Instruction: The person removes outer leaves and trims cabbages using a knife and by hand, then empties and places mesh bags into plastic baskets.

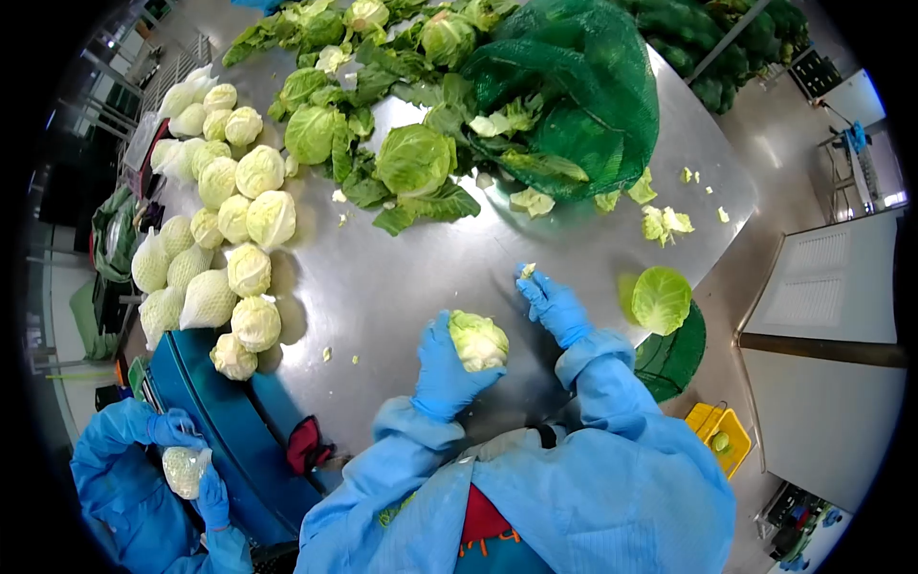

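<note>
My left hand (pixel 445 375), in a blue glove, is wrapped round a trimmed pale-green cabbage (pixel 478 342) in front of my body. To its right, my right hand (pixel 557 308), also gloved in blue, is closed with a small pale cabbage scrap (pixel 527 272) at its fingertips. Both hands are over the metal table (pixel 382 258). Right of my right hand, a large loose cabbage leaf (pixel 661 299) overlaps the table's edge and the rim of a green bin (pixel 681 356).
Trimmed cabbages (pixel 272 219) line the left side, several in white foam nets (pixel 208 299). Untrimmed cabbages (pixel 415 160) and a green mesh sack (pixel 598 105) lie at the back. A co-worker's gloved hands (pixel 212 493) hold a wrapped cabbage (pixel 185 471). A yellow crate (pixel 719 435) stands lower right.
</note>
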Motion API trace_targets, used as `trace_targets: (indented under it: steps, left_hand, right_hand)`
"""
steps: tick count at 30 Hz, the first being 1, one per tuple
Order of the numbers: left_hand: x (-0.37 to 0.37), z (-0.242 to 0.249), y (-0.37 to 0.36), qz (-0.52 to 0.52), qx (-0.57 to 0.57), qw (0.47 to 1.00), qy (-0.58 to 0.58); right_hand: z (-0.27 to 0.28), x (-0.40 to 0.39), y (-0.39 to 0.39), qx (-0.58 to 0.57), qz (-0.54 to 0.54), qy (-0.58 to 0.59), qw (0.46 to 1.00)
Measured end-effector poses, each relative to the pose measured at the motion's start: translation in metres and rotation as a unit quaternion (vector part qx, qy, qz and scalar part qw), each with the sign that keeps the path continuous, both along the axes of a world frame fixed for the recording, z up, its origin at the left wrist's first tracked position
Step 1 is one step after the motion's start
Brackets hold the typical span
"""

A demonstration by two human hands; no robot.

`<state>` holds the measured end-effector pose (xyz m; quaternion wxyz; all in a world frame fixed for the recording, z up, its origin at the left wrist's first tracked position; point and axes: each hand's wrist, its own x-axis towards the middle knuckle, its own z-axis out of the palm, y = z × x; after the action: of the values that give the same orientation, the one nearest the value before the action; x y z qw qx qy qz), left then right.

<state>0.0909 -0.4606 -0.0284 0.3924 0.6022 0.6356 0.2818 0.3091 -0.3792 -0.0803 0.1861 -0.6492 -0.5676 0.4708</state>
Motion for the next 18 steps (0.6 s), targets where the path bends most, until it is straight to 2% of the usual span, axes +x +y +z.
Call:
trace_targets:
  steps: [2,3,5,7,11,13,16,18]
  left_hand:
    - [-0.011,-0.009,0.001,0.021,-0.021,0.997,-0.068]
    - [-0.014,-0.014,0.001,0.028,-0.034,0.994,-0.098]
    - [-0.016,-0.022,0.000,0.041,-0.059,0.984,-0.161]
    - [-0.016,-0.014,0.004,0.022,-0.048,0.992,-0.111]
    - [-0.016,-0.007,0.008,0.008,-0.041,0.997,-0.071]
    - [-0.017,-0.013,0.008,0.015,-0.047,0.994,-0.093]
    - [-0.014,-0.015,0.010,0.023,-0.067,0.991,-0.116]
    - [-0.012,-0.010,0.015,0.017,-0.083,0.990,-0.110]
  right_hand:
    - [0.030,-0.004,-0.009,0.019,0.094,-0.106,0.990]
    - [0.048,-0.010,-0.020,0.020,0.124,-0.050,0.991]
    - [0.053,-0.019,-0.038,0.057,0.175,-0.063,0.981]
    - [0.042,-0.022,-0.050,0.094,0.223,-0.085,0.966]
    - [0.036,-0.023,-0.037,0.040,0.266,-0.015,0.963]
    - [0.039,-0.023,-0.029,0.047,0.296,-0.011,0.954]
    - [0.043,-0.026,-0.022,0.032,0.321,-0.072,0.944]
    - [0.046,-0.029,-0.022,0.018,0.305,-0.083,0.949]
